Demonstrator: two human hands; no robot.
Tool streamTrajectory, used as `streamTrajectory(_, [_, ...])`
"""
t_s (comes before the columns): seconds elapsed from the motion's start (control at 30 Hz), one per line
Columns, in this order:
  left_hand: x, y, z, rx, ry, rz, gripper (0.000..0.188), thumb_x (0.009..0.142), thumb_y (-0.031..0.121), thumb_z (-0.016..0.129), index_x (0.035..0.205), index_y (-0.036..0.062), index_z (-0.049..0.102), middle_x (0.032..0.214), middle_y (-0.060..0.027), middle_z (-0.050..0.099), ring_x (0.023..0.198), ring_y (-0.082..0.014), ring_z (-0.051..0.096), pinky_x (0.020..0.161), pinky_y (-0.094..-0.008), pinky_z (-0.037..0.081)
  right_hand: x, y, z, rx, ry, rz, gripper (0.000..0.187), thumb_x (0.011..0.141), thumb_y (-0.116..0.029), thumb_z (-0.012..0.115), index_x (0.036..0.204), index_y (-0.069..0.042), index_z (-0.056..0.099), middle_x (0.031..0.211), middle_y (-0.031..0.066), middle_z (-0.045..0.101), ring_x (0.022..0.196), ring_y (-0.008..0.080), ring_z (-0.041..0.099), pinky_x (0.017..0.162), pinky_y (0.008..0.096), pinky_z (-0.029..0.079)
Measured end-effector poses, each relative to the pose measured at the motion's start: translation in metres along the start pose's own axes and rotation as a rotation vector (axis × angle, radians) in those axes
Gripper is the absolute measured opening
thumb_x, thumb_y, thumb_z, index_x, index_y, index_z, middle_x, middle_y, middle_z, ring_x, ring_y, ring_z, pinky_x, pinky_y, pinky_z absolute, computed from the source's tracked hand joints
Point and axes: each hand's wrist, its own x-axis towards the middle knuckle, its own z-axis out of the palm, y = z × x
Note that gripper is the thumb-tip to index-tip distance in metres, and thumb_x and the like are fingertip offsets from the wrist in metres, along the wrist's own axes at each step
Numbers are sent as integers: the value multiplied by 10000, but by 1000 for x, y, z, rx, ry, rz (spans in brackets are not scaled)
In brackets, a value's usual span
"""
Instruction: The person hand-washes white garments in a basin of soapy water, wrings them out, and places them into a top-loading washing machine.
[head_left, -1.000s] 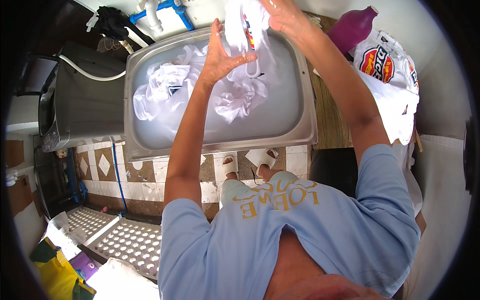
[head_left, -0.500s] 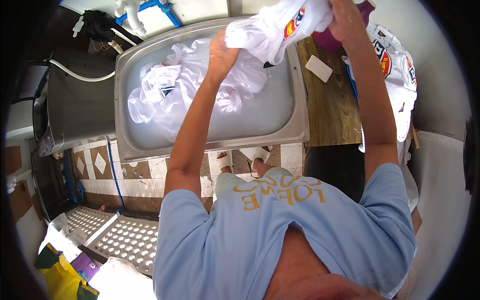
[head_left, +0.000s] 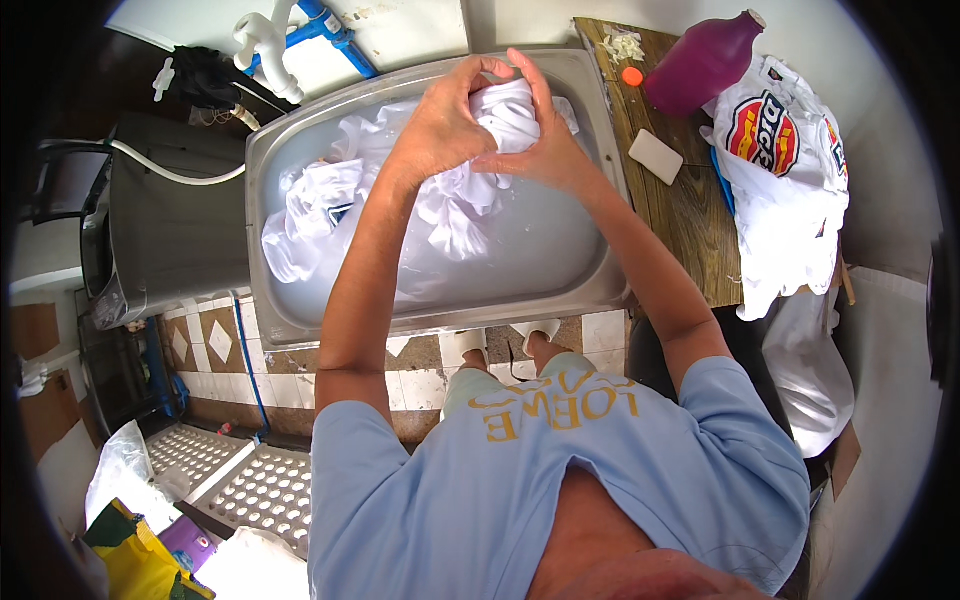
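Both my hands press a bunched white garment (head_left: 505, 108) together over the far part of a steel sink (head_left: 275, 320) filled with cloudy water. My left hand (head_left: 445, 125) grips the bundle from the left and my right hand (head_left: 545, 145) clasps it from the right. More white cloth (head_left: 320, 205) floats in the water at the left of the sink, below my left forearm.
A wooden shelf (head_left: 690, 215) right of the sink holds a purple jug (head_left: 705, 60), an orange cap (head_left: 632, 75) and a white soap bar (head_left: 655, 157). White printed shirts (head_left: 790, 170) pile at its right edge. A grey machine (head_left: 165, 240) stands left; white and blue pipes (head_left: 290, 35) behind.
The white garment, held stretched high above the sink's right side, has come down and been bunched into a ball between both hands over the water.
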Motion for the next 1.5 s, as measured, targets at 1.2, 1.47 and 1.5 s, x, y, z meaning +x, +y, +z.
streamTrajectory(1.2, [-77,-49,57,235,728,167,128,723,-18,689,849,-7,670,859,-99,649,695,-143,638,603,-243,517,-18,63,46,-101,195,-96,753,616,-8,798,1262,-134,432,997,71,609,908,181,607,819,305,495])
streamTrajectory(1.47, [-108,-58,47,-356,740,20,95,787,-25,659,880,-5,654,796,-37,638,705,-96,617,655,-219,500,-17,63,47,-121,173,-81,743,608,-11,798,1252,-134,449,981,66,622,897,180,615,827,296,490])
streamTrajectory(1.5, [-121,-54,40,-458,730,-5,87,823,-27,640,905,1,650,842,-27,627,754,-85,600,705,-211,489,-16,63,48,-135,164,-87,756,611,-13,802,1263,-130,436,1010,68,616,917,179,610,841,300,490])
